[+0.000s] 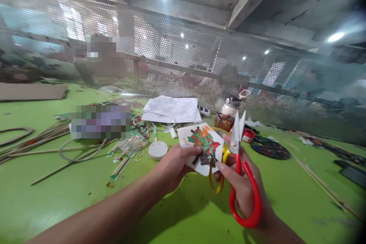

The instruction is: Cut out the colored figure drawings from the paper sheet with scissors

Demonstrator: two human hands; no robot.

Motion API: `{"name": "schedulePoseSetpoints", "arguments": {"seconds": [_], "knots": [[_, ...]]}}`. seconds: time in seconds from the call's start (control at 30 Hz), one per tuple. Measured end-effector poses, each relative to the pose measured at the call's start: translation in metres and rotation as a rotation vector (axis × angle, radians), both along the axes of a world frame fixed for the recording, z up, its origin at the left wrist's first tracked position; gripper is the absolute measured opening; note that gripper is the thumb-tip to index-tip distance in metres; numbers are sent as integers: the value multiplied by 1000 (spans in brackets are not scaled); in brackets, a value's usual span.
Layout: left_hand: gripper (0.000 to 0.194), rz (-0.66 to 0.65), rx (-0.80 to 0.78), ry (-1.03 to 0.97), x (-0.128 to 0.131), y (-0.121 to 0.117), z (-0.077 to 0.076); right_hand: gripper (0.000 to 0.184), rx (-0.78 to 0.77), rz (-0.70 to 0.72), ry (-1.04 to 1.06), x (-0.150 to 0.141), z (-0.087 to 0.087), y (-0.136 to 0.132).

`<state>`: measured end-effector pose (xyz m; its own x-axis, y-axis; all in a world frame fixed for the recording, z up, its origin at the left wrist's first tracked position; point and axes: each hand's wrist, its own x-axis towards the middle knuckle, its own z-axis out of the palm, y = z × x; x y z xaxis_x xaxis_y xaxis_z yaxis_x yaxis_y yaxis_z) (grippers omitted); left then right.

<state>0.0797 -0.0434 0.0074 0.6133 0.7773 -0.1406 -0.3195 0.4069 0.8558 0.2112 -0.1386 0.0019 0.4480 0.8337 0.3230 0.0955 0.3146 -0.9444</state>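
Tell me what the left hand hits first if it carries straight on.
Past the card in the left hand, probably the scissors' yellow handle or the right hand; depth is unclear, so I can't say which comes first.

I find no text, label, brand, number or sign legible at my station. Markings on the white sheets (pixel 173 109) at twelve o'clock are too faint to read; those on the small red pot (pixel 248 135) at one o'clock are too small.
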Motion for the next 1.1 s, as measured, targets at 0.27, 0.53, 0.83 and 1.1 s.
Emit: {"name": "schedulePoseSetpoints", "arguments": {"seconds": [0.27,0.53,0.83,1.1], "knots": [[21,-2,35,-7,-1,2,-4,61,-15,-9,-4,-1,0,-1],[24,-9,27,-41,-1,1,-1,62,-26,-30,-2,-3,-1,-1],[21,-64,16,-5,-1,0,-1,64,-49,21,33,1,-6,1],[20,-64,35,-42,-3,-2,-2,58,-62,11,50,-4,-1,0]]}}
